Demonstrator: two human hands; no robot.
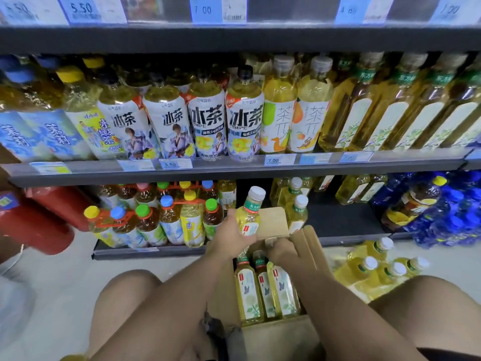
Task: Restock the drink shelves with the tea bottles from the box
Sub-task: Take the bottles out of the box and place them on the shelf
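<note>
Yellow tea bottle point(250, 217) is gripped upright by the left hand point(233, 237) above the cardboard box point(281, 334), before the bottom shelf point(338, 217). The right hand point(282, 250) is laid over boxed bottles point(265, 290), and its grip cannot be told.

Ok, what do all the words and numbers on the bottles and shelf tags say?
"5.50": top shelf price tag
"7 00": second top tag
"冰茶": white-labelled bottles
"茶π": pale yellow bottles
"茉莉": blue-labelled bottles
"5.50": middle shelf tag
"7.00": next middle tag
"东方": tea bottle gripped by the left hand
Other tags and small print: too blurred to read.
</note>
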